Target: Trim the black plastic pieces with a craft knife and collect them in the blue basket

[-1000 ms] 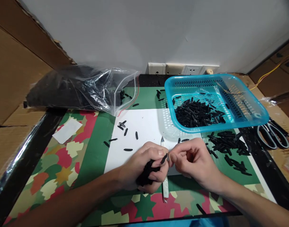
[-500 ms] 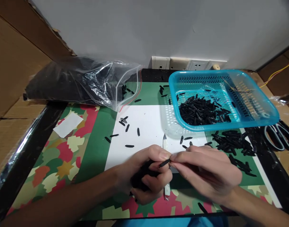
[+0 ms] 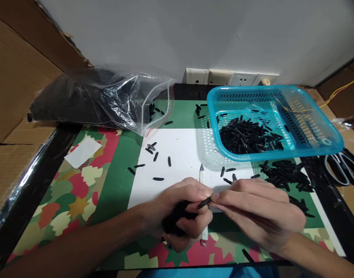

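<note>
My left hand (image 3: 185, 214) is closed around a bunch of small black strips (image 3: 177, 218), with one black strip (image 3: 204, 203) pinched out between thumb and forefinger. Touching that strip's far end are the pinched fingertips of my right hand (image 3: 261, 214); whether they hold something tiny is hidden. Beneath the hands lies a white-wrapped craft knife (image 3: 202, 175), its pointed tip facing away from me. Several loose black strips (image 3: 158, 178) are scattered over the white sheet (image 3: 179, 143). A pile of black strips (image 3: 287, 173) lies beyond my right hand.
A blue plastic basket (image 3: 277, 156) at the back right holds many black strips and thin sticks. Scissors (image 3: 337, 170) lie at the right edge. A clear zip bag (image 3: 113, 100) full of black material is at the back left, near a white paper scrap (image 3: 83, 152).
Both hands have shifted slightly to the right, still together at the same strip. The strip is tilted a little more steeply. The things on the table have stayed put.
</note>
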